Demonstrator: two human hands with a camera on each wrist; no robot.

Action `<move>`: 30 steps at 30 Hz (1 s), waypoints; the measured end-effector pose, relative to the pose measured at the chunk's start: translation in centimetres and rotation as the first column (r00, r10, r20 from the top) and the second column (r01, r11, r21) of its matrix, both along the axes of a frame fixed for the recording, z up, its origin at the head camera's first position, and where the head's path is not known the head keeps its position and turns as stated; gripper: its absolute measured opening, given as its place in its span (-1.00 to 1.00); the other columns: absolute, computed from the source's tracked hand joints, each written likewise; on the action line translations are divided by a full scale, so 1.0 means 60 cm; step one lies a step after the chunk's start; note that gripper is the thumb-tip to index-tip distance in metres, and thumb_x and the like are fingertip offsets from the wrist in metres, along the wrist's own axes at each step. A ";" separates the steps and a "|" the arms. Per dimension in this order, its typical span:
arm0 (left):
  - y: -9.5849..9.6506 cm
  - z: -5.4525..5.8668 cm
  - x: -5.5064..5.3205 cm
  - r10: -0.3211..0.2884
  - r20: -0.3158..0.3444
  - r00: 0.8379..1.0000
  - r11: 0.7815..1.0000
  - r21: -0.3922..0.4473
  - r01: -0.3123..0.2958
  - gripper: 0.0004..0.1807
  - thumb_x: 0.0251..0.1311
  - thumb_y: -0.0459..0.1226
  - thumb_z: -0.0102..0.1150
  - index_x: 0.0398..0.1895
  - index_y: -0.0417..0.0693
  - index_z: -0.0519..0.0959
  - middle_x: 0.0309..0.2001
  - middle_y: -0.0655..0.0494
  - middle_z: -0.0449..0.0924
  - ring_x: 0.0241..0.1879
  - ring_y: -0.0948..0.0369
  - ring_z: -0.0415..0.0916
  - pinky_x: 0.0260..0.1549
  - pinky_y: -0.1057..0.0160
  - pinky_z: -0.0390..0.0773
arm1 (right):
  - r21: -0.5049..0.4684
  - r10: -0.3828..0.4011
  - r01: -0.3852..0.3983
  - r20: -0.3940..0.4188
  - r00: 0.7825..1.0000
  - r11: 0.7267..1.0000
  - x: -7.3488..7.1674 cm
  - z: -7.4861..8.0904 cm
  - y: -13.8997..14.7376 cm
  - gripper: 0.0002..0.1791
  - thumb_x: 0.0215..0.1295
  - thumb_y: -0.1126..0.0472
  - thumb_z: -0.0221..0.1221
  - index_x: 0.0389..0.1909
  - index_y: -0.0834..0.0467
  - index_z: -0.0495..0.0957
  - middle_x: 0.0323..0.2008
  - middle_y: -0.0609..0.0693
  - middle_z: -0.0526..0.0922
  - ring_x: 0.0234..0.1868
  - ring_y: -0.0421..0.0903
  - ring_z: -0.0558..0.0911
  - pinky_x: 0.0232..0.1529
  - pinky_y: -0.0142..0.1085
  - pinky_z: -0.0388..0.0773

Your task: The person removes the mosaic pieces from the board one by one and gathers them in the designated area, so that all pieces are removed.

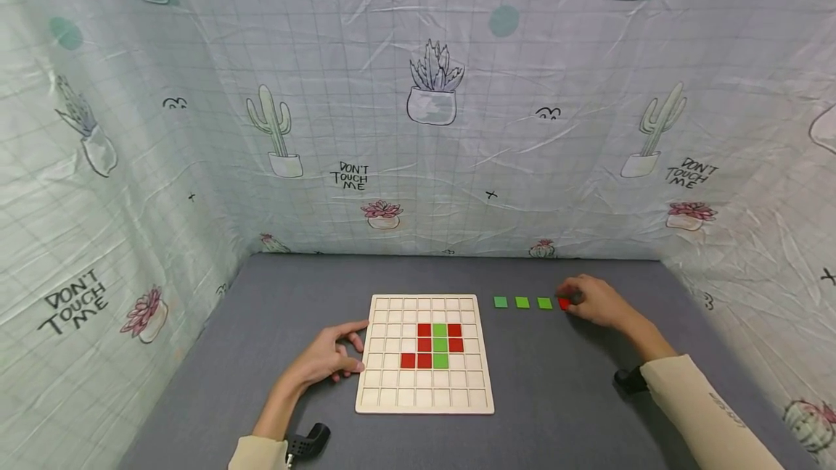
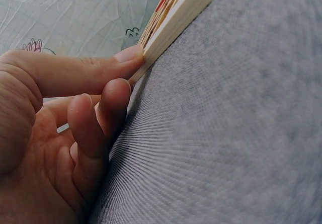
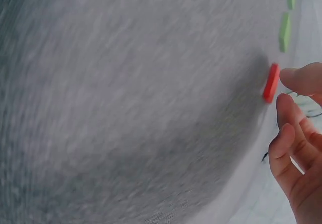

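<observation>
A pale wooden grid board (image 1: pixel 397 399) lies on the table with several red tiles (image 1: pixel 424 344) and a column of green tiles (image 1: pixel 440 344) in its cells. At its left edge is my left hand (image 1: pixel 326 354), index finger extended and thumb apart from it, both tips at the side. The left wrist view shows the thumb resting against the board's wooden edge (image 2: pixel 173 27). My right hand (image 1: pixel 591 301) is over a red tile (image 1: pixel 564 304) at the right end of a row. In the right wrist view its fingertips hover beside that red tile (image 3: pixel 271 83), loosely bent.
Left of the red tile, three green tiles (image 1: pixel 522 302) lie spaced in a line to the right of the board. A patterned curtain (image 1: pixel 451 216) closes off the back and sides of the grey table (image 1: pixel 287 289). Each wrist wears a black strap device (image 1: pixel 309 441).
</observation>
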State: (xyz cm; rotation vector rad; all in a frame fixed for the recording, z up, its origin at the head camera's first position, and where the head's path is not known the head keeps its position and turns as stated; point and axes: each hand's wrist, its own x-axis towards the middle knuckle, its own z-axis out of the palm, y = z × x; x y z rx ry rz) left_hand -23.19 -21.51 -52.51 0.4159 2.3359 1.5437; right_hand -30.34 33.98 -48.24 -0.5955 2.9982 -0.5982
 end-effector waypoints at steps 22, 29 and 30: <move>0.001 -0.001 -0.002 -0.007 -0.003 1.000 1.000 -0.010 0.007 -0.10 0.04 -0.42 0.48 0.52 -0.23 0.33 -0.14 -0.17 0.53 -0.61 0.30 0.47 -0.73 0.30 0.48 | -0.043 0.200 -0.203 -0.066 0.978 0.978 0.024 0.040 -0.153 -0.69 0.33 0.26 0.32 0.08 0.17 0.69 -0.06 0.14 0.67 -0.41 -0.34 0.51 -0.39 -0.36 0.48; -0.001 -0.002 0.001 -0.010 -0.001 1.000 1.000 -0.001 0.010 -0.10 0.04 -0.43 0.47 0.53 -0.21 0.33 -0.13 -0.18 0.53 -0.61 0.29 0.47 -0.73 0.31 0.48 | -0.082 0.258 -0.262 -0.053 0.965 0.962 0.034 0.048 -0.224 -0.69 0.34 0.20 0.34 0.07 0.13 0.70 -0.08 0.10 0.67 -0.45 -0.36 0.48 -0.38 -0.39 0.47; -0.001 -0.002 0.001 -0.009 0.000 1.000 1.000 0.002 0.009 -0.09 0.04 -0.43 0.48 0.53 -0.21 0.33 -0.13 -0.18 0.53 -0.61 0.29 0.47 -0.73 0.31 0.48 | -0.084 0.265 -0.269 -0.053 0.963 0.959 0.034 0.049 -0.233 -0.69 0.34 0.20 0.34 0.08 0.13 0.70 -0.08 0.10 0.67 -0.45 -0.37 0.49 -0.38 -0.40 0.48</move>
